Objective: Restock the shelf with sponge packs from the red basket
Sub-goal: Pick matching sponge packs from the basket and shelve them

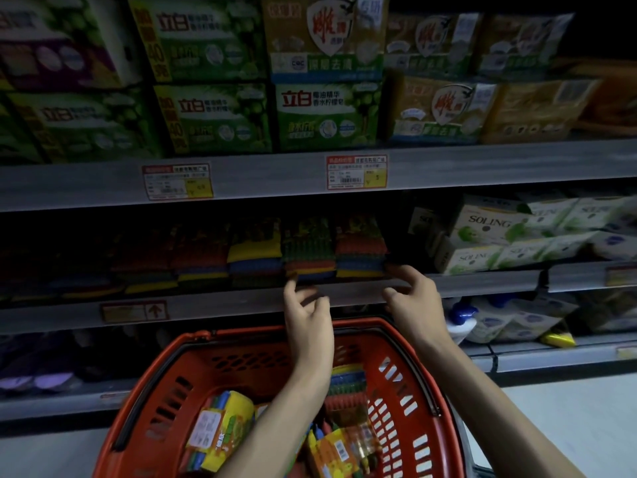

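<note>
A red basket (193, 367) sits below me with several colourful sponge packs (220, 426) lying inside. On the dim middle shelf (241, 300) stands a row of sponge packs (308, 250) in red, yellow, blue and green. My left hand (306, 315) hovers at the shelf's front edge just below the packs, fingers spread and empty. My right hand (412, 298) is at the same edge, to the right, fingertips near the rightmost sponge pack (360, 248), holding nothing.
Green and yellow soap boxes (324, 115) fill the upper shelf above price tags (356, 172). White Soling boxes (489, 229) stand right of the sponges. Refill pouches (499, 320) lie on the lower shelf. Pale floor shows at the bottom right.
</note>
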The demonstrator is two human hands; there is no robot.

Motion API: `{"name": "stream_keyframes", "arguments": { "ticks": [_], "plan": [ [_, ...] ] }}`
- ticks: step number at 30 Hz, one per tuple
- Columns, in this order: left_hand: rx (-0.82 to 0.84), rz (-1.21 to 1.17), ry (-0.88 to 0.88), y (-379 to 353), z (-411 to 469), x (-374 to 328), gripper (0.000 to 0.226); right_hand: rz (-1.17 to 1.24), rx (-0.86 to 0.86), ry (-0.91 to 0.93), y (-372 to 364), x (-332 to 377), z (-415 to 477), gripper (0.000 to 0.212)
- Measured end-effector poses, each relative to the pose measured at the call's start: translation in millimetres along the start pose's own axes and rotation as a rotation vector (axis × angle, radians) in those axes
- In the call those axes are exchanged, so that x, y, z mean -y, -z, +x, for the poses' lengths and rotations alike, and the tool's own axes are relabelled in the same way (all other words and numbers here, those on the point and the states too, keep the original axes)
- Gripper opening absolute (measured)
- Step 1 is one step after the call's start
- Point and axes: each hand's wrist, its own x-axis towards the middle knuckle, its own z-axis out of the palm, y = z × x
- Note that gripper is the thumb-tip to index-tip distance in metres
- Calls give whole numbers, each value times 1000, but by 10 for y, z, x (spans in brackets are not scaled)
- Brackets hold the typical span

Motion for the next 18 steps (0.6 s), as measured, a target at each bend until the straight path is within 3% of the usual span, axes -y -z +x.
{"name": "stream_keyframes", "arguments": {
  "ticks": [18],
  "plan": [
    [130,75,-34,88,-69,-22,56,-1,46,49,22,-2,-81,54]
  ]
}}
